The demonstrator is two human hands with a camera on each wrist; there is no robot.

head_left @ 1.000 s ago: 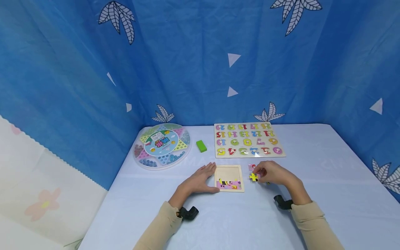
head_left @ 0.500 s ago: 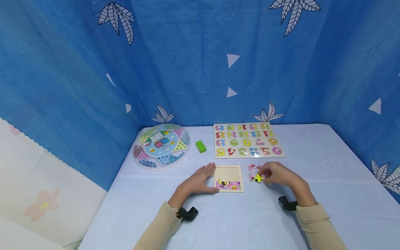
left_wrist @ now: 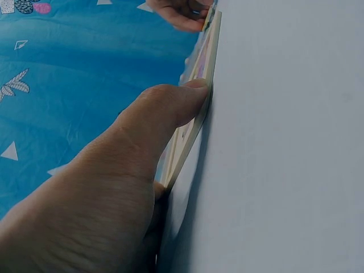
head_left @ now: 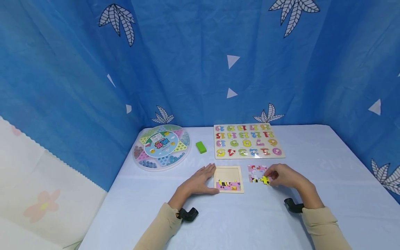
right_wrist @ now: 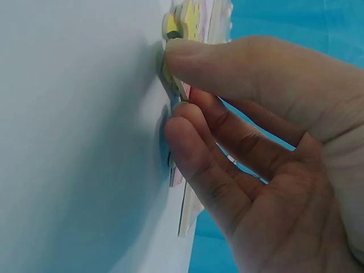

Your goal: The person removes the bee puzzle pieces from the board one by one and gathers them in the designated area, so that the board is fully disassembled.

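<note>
My right hand (head_left: 283, 175) pinches a yellow jigsaw piece (head_left: 265, 180) between thumb and fingers, low over the table. Beside it lie pink jigsaw pieces (head_left: 253, 169), partly covered by the hand. In the right wrist view, yellow pieces (right_wrist: 191, 20) show beyond the thumb. A square wooden puzzle tray (head_left: 227, 171) lies to the left, its lower strip filled with a pink picture of a bee. My left hand (head_left: 199, 181) rests at the tray's left side with fingers extended; its thumb (left_wrist: 190, 98) touches the tray's edge in the left wrist view.
Behind the pieces lies a wooden number board (head_left: 249, 141). A green block (head_left: 201, 147) is left of that board, and a round board game (head_left: 162, 148) sits at the table's far left. A blue curtain (head_left: 193, 62) hangs behind the white-covered table (head_left: 237, 222).
The right hand has moved a little to the right with the yellow jigsaw piece, uncovering more of the pink pieces. My left hand has stayed at the tray.
</note>
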